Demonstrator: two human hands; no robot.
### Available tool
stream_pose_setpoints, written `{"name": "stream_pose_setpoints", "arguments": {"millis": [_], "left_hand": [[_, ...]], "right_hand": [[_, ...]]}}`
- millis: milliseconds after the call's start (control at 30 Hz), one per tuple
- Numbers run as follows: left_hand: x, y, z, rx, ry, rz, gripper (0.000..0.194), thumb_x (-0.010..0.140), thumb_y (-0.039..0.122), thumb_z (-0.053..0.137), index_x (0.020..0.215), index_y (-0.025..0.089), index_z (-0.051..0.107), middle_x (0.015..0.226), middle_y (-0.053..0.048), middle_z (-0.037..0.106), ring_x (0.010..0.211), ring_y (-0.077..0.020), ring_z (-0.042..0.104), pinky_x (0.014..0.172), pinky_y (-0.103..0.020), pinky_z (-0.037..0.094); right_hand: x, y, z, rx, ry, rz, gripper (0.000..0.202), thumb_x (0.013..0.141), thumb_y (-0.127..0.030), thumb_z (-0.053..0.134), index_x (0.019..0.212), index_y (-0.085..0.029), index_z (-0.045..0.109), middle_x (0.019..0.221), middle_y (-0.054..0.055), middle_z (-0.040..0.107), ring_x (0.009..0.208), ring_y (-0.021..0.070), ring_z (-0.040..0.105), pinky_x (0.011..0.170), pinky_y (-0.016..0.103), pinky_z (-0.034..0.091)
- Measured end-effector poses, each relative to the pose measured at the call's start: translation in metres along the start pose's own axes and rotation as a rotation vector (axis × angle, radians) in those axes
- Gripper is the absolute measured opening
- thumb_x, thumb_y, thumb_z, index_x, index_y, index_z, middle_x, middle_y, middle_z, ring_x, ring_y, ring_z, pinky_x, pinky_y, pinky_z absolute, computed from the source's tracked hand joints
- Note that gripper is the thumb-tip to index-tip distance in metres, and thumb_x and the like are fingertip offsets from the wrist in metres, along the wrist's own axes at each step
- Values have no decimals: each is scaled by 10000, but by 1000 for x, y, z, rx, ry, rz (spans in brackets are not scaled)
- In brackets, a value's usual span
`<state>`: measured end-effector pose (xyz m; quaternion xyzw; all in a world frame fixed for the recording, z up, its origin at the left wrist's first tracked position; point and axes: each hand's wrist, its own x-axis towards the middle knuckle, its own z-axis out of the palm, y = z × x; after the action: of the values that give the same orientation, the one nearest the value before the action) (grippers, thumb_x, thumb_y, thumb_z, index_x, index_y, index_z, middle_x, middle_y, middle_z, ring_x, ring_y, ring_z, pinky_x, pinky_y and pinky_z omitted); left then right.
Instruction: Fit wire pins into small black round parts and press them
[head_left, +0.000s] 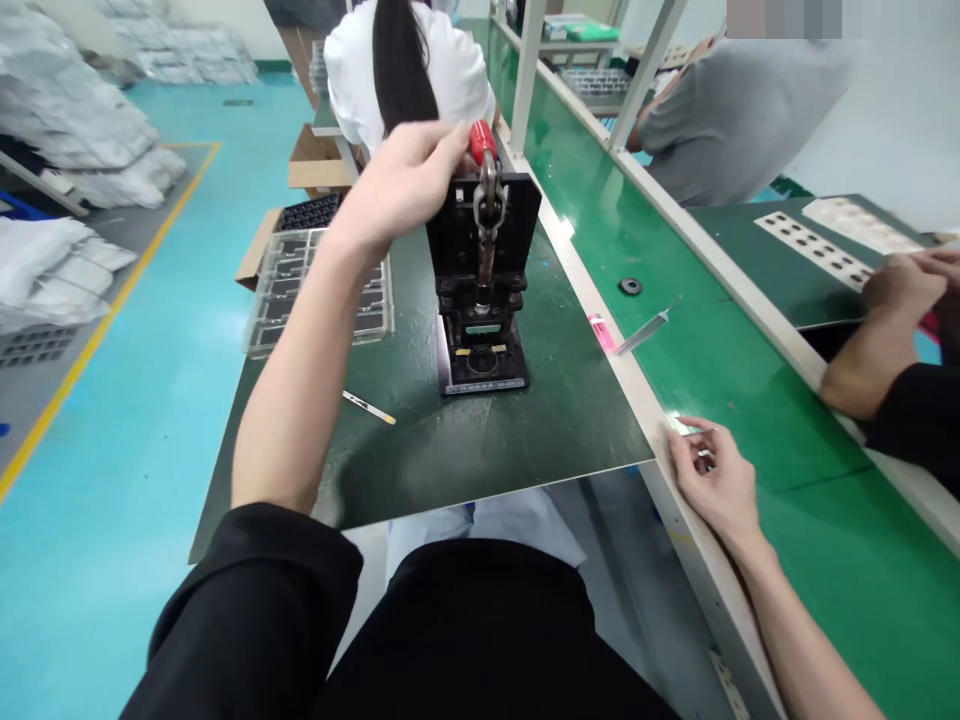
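Note:
My left hand (401, 180) grips the red-tipped lever (483, 142) on top of a small black press (484, 290), which stands upright on a dark green mat (450, 440). The press has a base plate with a round recess (484, 360) in front. My right hand (712, 475) rests on the edge of the green conveyor belt (750, 350), its fingertips pinching a small thin metal part (694, 430). Loose on the mat to the left of the press lies a thin strip (369, 407).
Clear plastic trays (292, 290) of parts sit at the mat's far left, beside a cardboard box (319, 160). On the belt lie a black ring (630, 286), a pink piece (601, 332) and a metal strip (643, 332). Other people work ahead and across the belt; another person's hand (892, 290) is at right.

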<state>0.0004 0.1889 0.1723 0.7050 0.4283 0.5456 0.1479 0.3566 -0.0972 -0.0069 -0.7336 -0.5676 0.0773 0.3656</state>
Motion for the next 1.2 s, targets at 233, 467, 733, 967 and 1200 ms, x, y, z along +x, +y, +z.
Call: {"name": "stream_pose_setpoints", "arguments": {"millis": [233,467,733,967,1200], "left_hand": [[-129,-38,-20,-76,123,-30,369,1059,529,473,906,217,598,699,31,605,602,-81,543,577,-229,450],[-213,-61,-18,54,-185,130,227,983,92,400,965,191,604,619,58,583,513,-70,550,556,-177,438],[-235,-43,-26,416,-638,881,296,1003,102,414,1238,124,592,794,-27,655,637,-126,637,547,-244,464],[-243,-30,-20,325,-602,945,249,1036,171,406,1160,98,609,721,3,623,580,-117,609,527,-261,475],[-238,-31,-16,292,-649,818,231,1021,154,421,1203,142,562,784,-11,679,643,-133,683,568,-255,542]], "right_hand": [[-17,-30,-9,-224,464,-320,175,930,-295,616,1081,-210,638,794,118,634,714,271,609,684,440,499],[-16,-129,75,75,-45,-361,100,992,-261,579,1044,-226,657,895,62,715,777,201,659,659,338,540],[40,-196,151,-148,-79,-394,443,967,-603,586,1112,-187,634,1025,143,687,982,323,626,767,441,549],[54,-205,148,-176,-189,-302,306,937,-445,656,1093,-183,634,1015,127,698,932,289,675,753,392,563],[18,-155,59,96,-41,-325,369,939,-417,674,1246,-219,619,1027,69,731,886,206,687,799,353,584]]}}
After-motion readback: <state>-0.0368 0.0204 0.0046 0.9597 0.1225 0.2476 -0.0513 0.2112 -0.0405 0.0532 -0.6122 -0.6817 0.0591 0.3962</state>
